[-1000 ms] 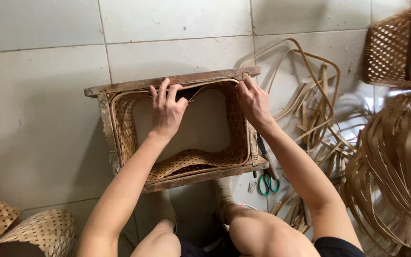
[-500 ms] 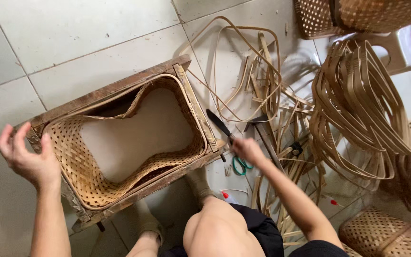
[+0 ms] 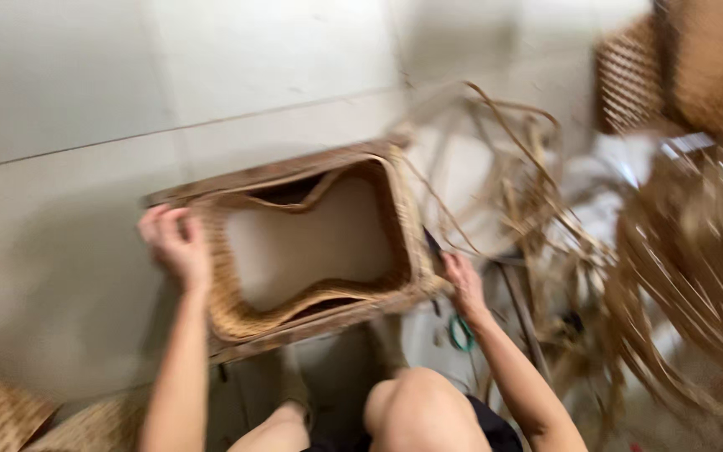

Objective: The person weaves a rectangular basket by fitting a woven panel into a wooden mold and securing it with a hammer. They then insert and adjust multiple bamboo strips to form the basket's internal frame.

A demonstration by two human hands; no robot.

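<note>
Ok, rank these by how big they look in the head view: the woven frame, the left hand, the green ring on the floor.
1. Woven frame, largest by far.
2. Left hand.
3. Green ring, smallest, though blurred.

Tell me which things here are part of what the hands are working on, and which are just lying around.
In hand:
wooden frame with woven basket, left hand at its left edge
dark tool by right hand

Lying about:
loose strips
coiled strips
green-handled scissors
finished baskets
</note>
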